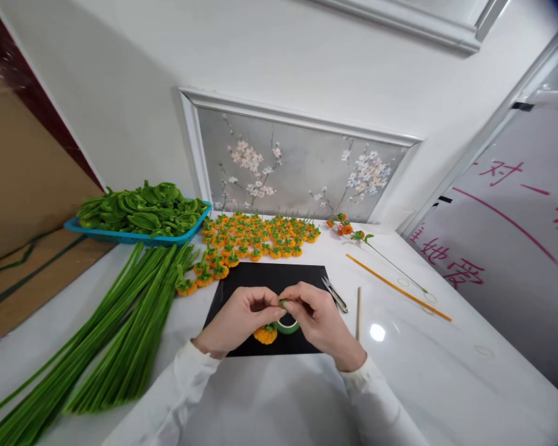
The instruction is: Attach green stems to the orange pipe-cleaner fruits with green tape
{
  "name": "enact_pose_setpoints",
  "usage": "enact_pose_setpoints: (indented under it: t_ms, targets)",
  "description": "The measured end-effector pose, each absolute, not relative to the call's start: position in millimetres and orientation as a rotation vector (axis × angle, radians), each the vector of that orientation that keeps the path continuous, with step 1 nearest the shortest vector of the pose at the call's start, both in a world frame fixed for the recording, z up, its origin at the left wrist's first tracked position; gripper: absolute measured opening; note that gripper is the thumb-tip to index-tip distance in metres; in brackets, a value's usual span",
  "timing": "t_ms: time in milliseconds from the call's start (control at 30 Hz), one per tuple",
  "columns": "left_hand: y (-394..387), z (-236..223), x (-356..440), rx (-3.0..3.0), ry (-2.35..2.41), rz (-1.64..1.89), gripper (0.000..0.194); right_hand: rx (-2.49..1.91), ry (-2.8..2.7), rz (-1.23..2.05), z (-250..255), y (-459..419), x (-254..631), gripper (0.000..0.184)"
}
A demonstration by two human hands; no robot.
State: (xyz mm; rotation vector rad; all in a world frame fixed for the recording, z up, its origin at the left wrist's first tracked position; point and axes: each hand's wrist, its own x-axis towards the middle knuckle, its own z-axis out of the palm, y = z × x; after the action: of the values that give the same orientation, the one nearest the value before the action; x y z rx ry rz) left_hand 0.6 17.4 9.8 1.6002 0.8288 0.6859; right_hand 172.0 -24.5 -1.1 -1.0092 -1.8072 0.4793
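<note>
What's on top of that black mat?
On the black mat, a green tape roll shows, and the metal snips overlap the mat's right edge. An orange flower is by the left hand. Whatever lies directly beneath it or the right hand is covered.

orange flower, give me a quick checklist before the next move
1. Orange flower just below the left hand: ok
2. Green strip at the fingertips of the right hand: ok
3. Stem firmly in the left grip: cannot tell, fingers cover it
4. One hand free: not ok, both are pinching
5. Tape roll on the black mat, below the fingertips: ok
6. Snips near the right hand: ok, at the mat's right edge
</note>
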Motion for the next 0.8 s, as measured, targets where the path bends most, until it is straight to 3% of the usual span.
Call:
enact_pose_setpoints:
  t_ms: [633,800]
  targets:
    - [13.7,14.2,2.1,1.802,0.774,0.71,0.029,-0.994,-1.799,0.507,0.8,-25.8,173.4,0.023]
    - [13.2,14.3,3.4,1.825,0.794,0.748,0.03,-0.963,-1.742,0.507,1.0,-24.3,173.0,0.019]
